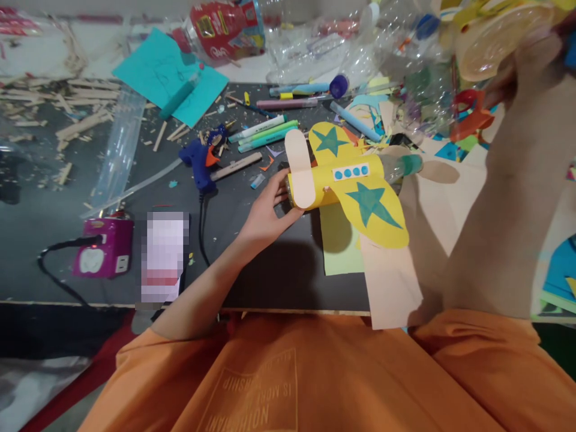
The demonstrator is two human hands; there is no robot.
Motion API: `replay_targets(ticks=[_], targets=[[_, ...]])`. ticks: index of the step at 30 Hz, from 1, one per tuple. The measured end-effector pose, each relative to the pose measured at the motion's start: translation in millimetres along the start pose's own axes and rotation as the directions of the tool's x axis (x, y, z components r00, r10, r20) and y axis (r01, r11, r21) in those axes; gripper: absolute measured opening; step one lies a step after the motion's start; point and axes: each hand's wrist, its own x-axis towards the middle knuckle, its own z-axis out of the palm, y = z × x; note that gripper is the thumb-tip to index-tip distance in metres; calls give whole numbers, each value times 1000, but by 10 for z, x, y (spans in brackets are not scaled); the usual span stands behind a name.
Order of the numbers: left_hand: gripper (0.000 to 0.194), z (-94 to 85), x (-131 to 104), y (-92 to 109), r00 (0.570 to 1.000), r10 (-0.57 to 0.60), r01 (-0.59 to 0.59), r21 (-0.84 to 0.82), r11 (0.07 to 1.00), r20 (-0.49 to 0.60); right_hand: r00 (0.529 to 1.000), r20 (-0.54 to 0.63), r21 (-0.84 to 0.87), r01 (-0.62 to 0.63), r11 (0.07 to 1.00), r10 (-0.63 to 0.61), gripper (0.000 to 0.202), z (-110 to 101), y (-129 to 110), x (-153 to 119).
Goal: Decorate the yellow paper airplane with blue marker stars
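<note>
My left hand is closed round the end of a toy airplane, thumb below and fingers behind it. The plane is a clear bottle wrapped in yellow paper. Its yellow wings carry green stars, a white strip with several blue dots sits on the body, and a cream rounded strip crosses the held end. The bottle's greenish neck points right. My right hand reaches to the far upper right, beside red scissors and a yellowish oval piece. Its fingers are blurred and partly hidden.
A blue glue gun, markers and wood scraps lie left and behind. A purple power box and a phone are at front left. Plastic bottles line the back; cream paper overhangs the front edge.
</note>
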Motion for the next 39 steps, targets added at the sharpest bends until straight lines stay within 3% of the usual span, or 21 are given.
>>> replay_targets(ticks=[1,2,4,6,8,10,14,16,26,32,39], targets=[[73,3,-1,9,1000,4,-4,5,1000,4,993,-42,-6,111,994,-111,36,62,-13,-53],[73,3,-1,18,1000,5,-6,9,1000,9,995,-8,16,98,995,-98,40,148,-45,-121],[74,1,-3,32,1000,8,-8,13,1000,16,990,122,104,-81,991,68,45,361,-149,-286],[76,-5,-5,32,1000,7,-8,12,1000,21,915,319,123,-298,946,247,54,570,-255,-449],[77,-13,-5,12,1000,1,-1,-1,1000,23,860,395,137,-402,905,322,56,727,-312,-580],[80,-19,-2,-20,1000,-19,20,-20,1000,23,836,459,158,-409,899,299,49,813,-312,-665],[89,-22,11,-60,995,-97,97,-65,993,7,728,624,19,-377,926,284,39,833,-260,-717],[86,-19,15,-47,993,-121,121,-88,989,6,710,653,-4,-345,939,263,33,825,-255,-716],[72,-22,22,25,992,-126,128,-98,987,21,759,618,4,-263,965,204,20,858,-185,-777],[69,-29,17,26,994,-112,113,-82,990,16,764,622,-6,-217,976,173,15,853,-197,-832],[70,-30,-1,-19,992,-15,13,-18,1000,-125,774,609,-16,-207,978,173,14,821,-247,-785]])
